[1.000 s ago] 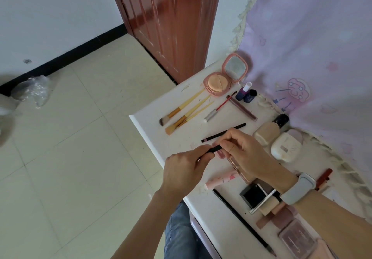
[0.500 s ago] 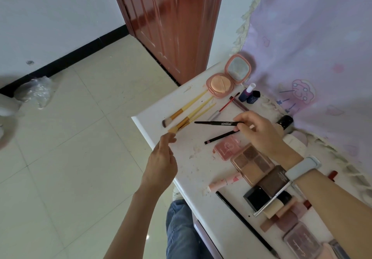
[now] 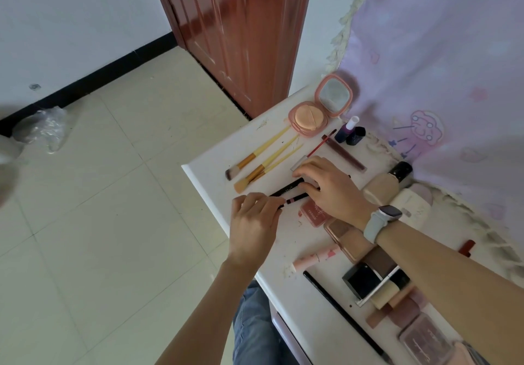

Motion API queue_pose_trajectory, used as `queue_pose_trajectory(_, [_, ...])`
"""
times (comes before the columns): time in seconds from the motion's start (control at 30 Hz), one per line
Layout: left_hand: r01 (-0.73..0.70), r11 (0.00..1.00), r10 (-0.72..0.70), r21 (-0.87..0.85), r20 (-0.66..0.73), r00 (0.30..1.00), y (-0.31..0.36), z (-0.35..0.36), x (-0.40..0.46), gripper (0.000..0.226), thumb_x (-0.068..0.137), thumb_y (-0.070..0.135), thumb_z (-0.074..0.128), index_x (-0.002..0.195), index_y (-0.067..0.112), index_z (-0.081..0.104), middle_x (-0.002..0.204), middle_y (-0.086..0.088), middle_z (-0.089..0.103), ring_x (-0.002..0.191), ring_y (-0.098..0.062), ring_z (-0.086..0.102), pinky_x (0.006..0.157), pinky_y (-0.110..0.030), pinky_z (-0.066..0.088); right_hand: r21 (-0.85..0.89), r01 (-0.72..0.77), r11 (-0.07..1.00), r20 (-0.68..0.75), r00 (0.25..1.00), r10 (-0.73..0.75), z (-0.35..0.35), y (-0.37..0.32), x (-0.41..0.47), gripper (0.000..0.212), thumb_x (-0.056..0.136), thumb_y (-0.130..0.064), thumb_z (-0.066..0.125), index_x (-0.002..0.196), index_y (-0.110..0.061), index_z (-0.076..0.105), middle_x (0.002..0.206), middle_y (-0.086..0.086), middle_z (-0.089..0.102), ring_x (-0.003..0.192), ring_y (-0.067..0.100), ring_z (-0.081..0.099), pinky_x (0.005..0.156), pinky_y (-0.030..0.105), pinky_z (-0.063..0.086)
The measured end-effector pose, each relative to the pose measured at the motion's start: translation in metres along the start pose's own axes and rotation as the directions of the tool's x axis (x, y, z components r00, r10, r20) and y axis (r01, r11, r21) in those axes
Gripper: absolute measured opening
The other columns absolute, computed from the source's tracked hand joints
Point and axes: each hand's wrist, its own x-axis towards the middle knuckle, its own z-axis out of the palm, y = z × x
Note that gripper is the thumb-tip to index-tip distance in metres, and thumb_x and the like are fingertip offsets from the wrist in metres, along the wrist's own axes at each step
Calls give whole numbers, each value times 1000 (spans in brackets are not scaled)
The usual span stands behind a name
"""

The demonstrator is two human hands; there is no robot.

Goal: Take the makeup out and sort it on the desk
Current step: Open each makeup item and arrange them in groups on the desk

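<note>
Makeup lies spread over the white desk (image 3: 211, 177). Two thin black pencils sit side by side near its left edge. The upper one, a liner with white lettering (image 3: 285, 189), runs under the curled fingertips of my right hand (image 3: 331, 191), which holds its right end down on the desk. My left hand (image 3: 253, 220) pinches the left end of the lower pencil with a pink band (image 3: 296, 199). A pink blush pan (image 3: 313, 213) lies partly under my right hand.
Three bamboo brushes (image 3: 261, 159), an open pink compact (image 3: 320, 113), a gloss wand (image 3: 320, 146) and nail polish bottles (image 3: 348, 132) sit farther back. A foundation bottle (image 3: 388, 183), palettes (image 3: 350, 238), a pink tube (image 3: 314, 257) and a long black pencil (image 3: 346, 316) lie nearer.
My right hand lowered the lettered liner from the air onto the desk beside the banded pencil. My left hand came in from the desk edge and took that pencil's end.
</note>
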Motion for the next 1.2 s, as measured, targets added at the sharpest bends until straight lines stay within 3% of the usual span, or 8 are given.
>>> queue_pose_trajectory(0.17, [-9,997,15,81,-75,997,2,15,3,14,70,7,78,79,16,73,74,6,70,70,-22,61,71,-32,34,-139,48,989,24,999,-45,-14,8,-11,10,84,-8,62,94,-7,65,93,5,60,88,22,56,62,28,48])
queue_pose_trajectory(0.4, [82,992,-74,96,-86,994,3,23,6,14,69,14,80,81,15,73,81,-2,66,77,-24,61,74,-40,42,-319,11,948,191,980,52,-27,30,-9,21,91,-20,51,109,-15,60,108,-1,54,106,18,43,87,29,35])
queue_pose_trajectory(0.57, [182,975,-173,130,-75,982,-2,24,9,16,69,20,79,82,14,71,82,-2,65,76,-24,60,75,-40,42,-341,7,940,232,970,77,-24,31,-5,16,90,-19,50,104,-15,57,108,-1,51,105,17,40,88,29,31])
queue_pose_trajectory(0.8, [183,974,-172,135,-84,981,1,21,11,29,70,23,79,95,11,70,91,-6,66,84,-27,62,76,-42,43,-409,47,911,208,977,43,-33,31,-9,11,89,-13,52,99,-13,56,101,1,54,99,21,44,81,33,31])
queue_pose_trajectory(0.93, [154,988,-145,31,-201,969,14,8,4,25,79,15,64,103,8,67,100,-8,65,99,-22,55,86,-42,36,-319,13,948,97,995,19,-44,16,-21,9,85,-6,57,93,-10,55,88,1,55,83,24,51,74,34,35])
queue_pose_trajectory(1.03, [55,998,-52,13,-155,986,33,-2,-2,24,83,19,55,102,11,68,100,-3,66,99,-17,55,91,-39,34,-135,0,991,237,971,32,-34,-5,-37,11,92,-13,49,102,-14,54,91,-9,47,76,12,50,77,35,43])
queue_pose_trajectory(1.13, [-34,999,36,-39,50,998,41,-9,-10,13,83,19,61,87,13,71,75,1,66,69,-17,63,69,-32,49,121,-94,988,295,954,55,-25,-19,-54,16,94,-22,47,106,-17,56,98,-15,53,85,3,57,80,26,45])
queue_pose_trajectory(1.2, [-38,997,47,-65,148,988,38,-14,-13,2,78,10,71,77,10,70,60,1,60,48,-16,54,47,-24,47,135,-122,983,294,953,78,-26,-19,-63,12,93,-19,50,103,-19,57,88,-24,50,82,-9,50,77,17,36])
